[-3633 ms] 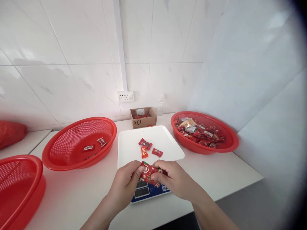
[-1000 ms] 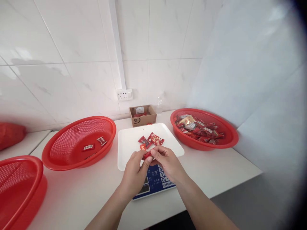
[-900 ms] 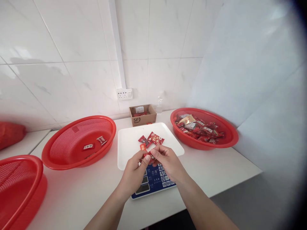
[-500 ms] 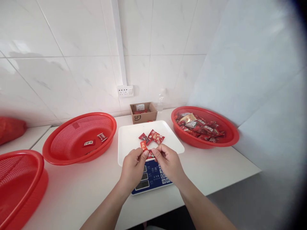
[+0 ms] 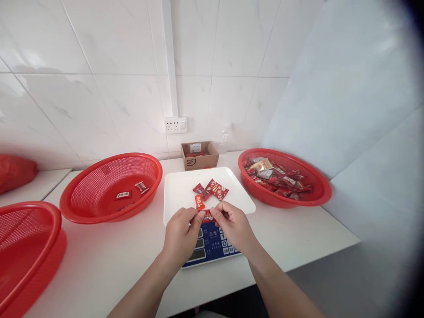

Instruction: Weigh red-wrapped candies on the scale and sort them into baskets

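Small red packet [image 5: 208, 216] in front of me, pinched between both hands over the line where the scale's pan meets its panel; I can't tell whether it touches the scale below.

The white table [image 5: 281, 243] is the biggest thing on my feed. Round its middle stand the near left basket [image 5: 53, 234], the far left basket [image 5: 89, 187] and the right basket [image 5: 261, 194], all seemingly set within easy reach of a person at the scale. The right one bears a heap of packets [image 5: 278, 179]; the far left one has a few, lying apart. The scale [image 5: 213, 251] sits centrally, panel towards me, presumably so its readouts face the user. Behind it, a cardboard box [image 5: 208, 162] with red packets inside stands near the wall, probably out of the way.

My left hand [image 5: 182, 229] and right hand [image 5: 233, 225] mirror each other: thumb closed against forefinger on opposite ends of the packet, other fingers curled. I'd judge that end-to-end grip is there to hold it flat.

On the pan lie a broad red packet [image 5: 217, 189], a dark red packet [image 5: 200, 191] and an orange-red packet [image 5: 199, 202], close together.

For writing, I read 志准 on the panel, "SF" on the box, and 1 and 0 on keys; the readouts and most packet print are too small.
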`<state>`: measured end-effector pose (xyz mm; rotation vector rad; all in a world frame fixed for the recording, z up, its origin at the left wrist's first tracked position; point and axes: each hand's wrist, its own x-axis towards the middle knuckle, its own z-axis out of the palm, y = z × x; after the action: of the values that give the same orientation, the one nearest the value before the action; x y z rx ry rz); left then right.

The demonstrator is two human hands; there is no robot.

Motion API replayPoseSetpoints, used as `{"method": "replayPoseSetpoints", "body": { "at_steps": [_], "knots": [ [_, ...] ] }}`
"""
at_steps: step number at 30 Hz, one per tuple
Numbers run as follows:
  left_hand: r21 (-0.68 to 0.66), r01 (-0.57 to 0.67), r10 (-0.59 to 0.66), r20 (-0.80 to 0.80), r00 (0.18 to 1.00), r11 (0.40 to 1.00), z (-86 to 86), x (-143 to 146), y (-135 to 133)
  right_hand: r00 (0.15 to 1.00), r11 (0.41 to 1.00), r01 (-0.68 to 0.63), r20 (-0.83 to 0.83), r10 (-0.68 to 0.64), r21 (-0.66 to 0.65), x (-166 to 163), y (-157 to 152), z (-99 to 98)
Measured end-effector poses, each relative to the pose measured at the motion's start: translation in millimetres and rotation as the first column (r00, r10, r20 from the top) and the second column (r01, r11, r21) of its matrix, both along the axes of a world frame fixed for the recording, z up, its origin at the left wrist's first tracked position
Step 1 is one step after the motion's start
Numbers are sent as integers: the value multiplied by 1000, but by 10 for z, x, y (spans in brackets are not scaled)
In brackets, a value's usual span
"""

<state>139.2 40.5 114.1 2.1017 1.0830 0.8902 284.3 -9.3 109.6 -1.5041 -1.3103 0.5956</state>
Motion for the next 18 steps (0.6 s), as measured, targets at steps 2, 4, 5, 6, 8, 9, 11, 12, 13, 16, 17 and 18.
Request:
{"method": "replayPoseSetpoints", "body": {
  "at_steps": [2,4,5,6,8,9,11,12,13,16,17,18],
  "knots": [
    [28,-53,53,-20,998,998,-22,-56,29,992,996,85,97,-86,21,66,21,-14],
    [3,-105,105,2,994,994,-20,-133,67,958,983,182,221,-183,28,161,58,-30],
    [-13,-123,124,18,992,992,-12,-174,86,933,977,214,293,-210,17,212,83,-39],
    [-26,-136,136,32,990,990,0,-215,103,904,973,233,369,-214,-7,260,111,-48],
    [-39,-155,156,48,987,987,21,-289,128,843,965,254,506,-185,-70,333,172,-64],
    [-43,-163,165,47,985,986,28,-320,136,811,959,269,559,-174,-91,353,202,-70],
    [-58,-172,174,34,984,983,28,-369,142,755,945,314,628,-188,-94,354,254,-80],
    [-65,-173,175,26,984,983,22,-388,142,739,942,326,643,-203,-78,336,273,-83],
    [-72,-174,176,20,984,982,13,-402,140,735,946,319,646,-206,-62,308,289,-85],
    [-84,-168,169,9,986,982,-20,-425,129,766,986,155,638,-77,-67,197,320,-93],
    [-86,-165,166,6,986,983,-29,-427,125,766,993,79,643,-7,-83,162,330,-97],
    [-87,-160,161,4,987,983,-36,-427,121,755,995,16,653,55,-101,133,342,-103]
  ]
}}
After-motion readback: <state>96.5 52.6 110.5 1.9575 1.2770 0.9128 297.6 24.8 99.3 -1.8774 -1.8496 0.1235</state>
